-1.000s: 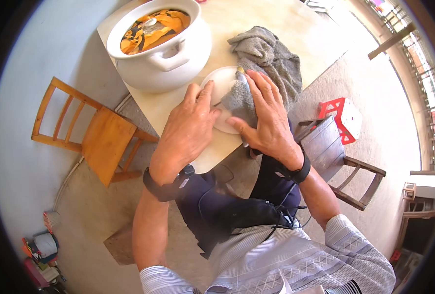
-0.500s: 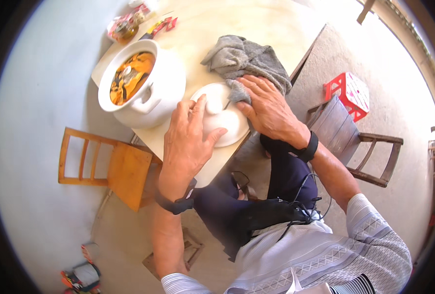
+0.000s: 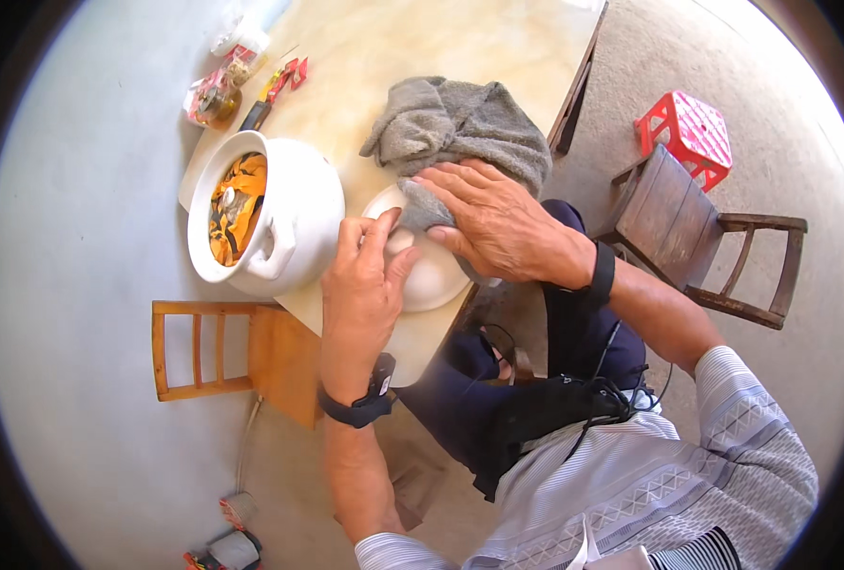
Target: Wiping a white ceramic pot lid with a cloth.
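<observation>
A round white lid [image 3: 431,280] with a knob lies at the near corner of the table. My left hand [image 3: 363,290] pinches the knob between thumb and fingers. My right hand [image 3: 503,223] presses a bunched corner of a grey cloth [image 3: 450,123] onto the lid's upper surface. The rest of that cloth lies crumpled on the table beyond the hand. Left of the lid is a white pot [image 3: 313,214] with a side handle, its mouth facing left. Something patterned in orange and black shows inside the pot.
A glass jar [image 3: 218,104], a black-handled tool [image 3: 258,112] and red packets [image 3: 296,73] lie at the back left of the table [image 3: 336,47]. A wooden chair [image 3: 284,361] stands left, a darker chair [image 3: 674,204] right, with a red stool [image 3: 693,133] behind it.
My right hand has moved the cloth corner left across the lid, close to the knob. My left thumb and fingers have closed on the knob. The whole view has shifted slightly.
</observation>
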{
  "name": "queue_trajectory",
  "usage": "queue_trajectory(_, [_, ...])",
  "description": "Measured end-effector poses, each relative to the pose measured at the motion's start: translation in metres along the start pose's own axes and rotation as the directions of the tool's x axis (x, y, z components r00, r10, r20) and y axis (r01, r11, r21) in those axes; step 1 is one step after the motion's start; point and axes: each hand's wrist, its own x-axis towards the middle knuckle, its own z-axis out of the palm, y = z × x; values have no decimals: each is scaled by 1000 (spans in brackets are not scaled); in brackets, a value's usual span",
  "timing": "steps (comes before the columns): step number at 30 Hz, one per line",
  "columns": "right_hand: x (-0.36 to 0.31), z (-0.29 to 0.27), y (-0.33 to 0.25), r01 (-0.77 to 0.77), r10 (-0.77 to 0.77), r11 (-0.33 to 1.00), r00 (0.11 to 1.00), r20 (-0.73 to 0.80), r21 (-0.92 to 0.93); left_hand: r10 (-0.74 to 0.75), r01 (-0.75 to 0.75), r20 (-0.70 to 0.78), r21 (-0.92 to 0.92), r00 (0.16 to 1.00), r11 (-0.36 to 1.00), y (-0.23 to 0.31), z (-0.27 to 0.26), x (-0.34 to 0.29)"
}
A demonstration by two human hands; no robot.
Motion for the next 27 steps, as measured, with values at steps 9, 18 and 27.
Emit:
queue_trajectory(9, [-51,-33,-45,2,6,999,967,254,-32,78,-60,-141,132,987,989,5,11,-2])
queue_trajectory(18, [29,-12,31,24,-86,975,957,278,220,83,-60,-141,162,987,985,6,15,1])
queue_trajectory(27, [40,-10,63,44,-133,950,953,273,310,180,-176,-21,136,983,975,15,3,4])
